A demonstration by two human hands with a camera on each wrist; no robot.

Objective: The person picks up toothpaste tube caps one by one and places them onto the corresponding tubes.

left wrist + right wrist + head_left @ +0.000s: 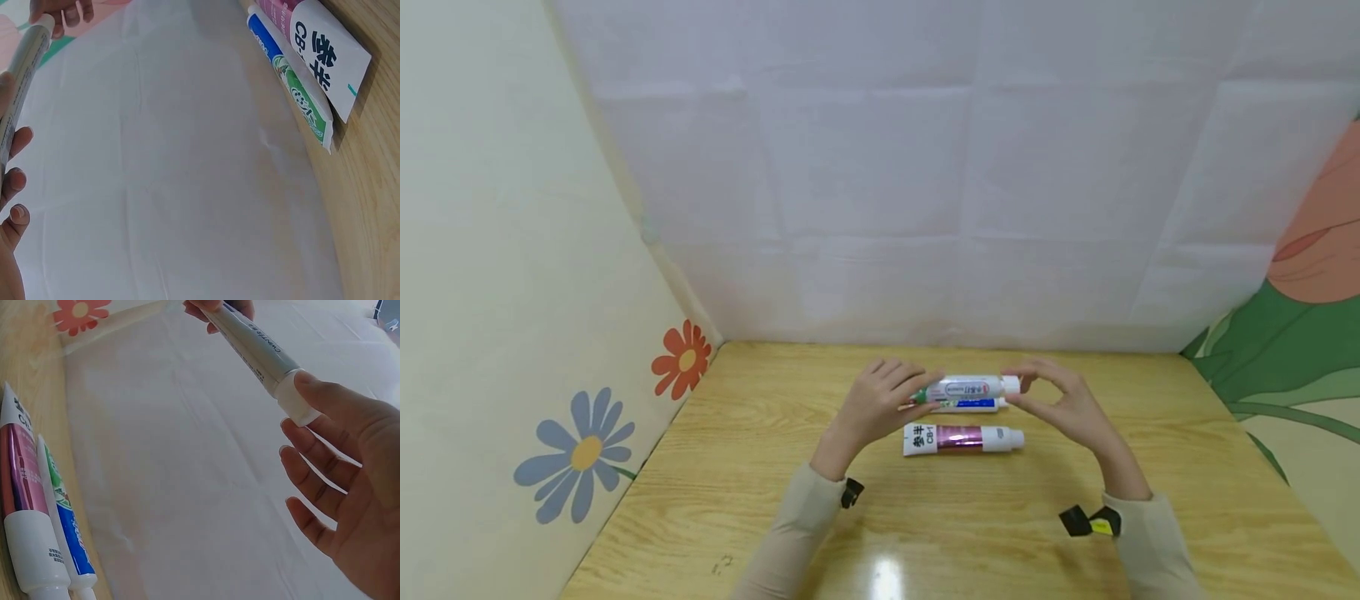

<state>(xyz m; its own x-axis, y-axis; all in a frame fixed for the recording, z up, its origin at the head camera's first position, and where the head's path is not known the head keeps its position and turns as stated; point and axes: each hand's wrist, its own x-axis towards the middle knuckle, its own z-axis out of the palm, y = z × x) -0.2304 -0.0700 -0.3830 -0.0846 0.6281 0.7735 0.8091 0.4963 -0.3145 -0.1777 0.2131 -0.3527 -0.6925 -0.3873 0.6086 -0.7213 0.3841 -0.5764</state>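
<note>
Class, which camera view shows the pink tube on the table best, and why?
The head view: the pink tube shows whole there, flat end to cap. The left wrist view shows mainly its flat end; the right wrist view crops its cap at the bottom.

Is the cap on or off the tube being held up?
On: the white cap sits at the end of the held tube, pinched by the right hand. Whether it is tight, I cannot tell.

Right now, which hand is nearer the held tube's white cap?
Right. The right hand is at the white cap, thumb against it; the left hand grips the tube near its opposite end.
</note>
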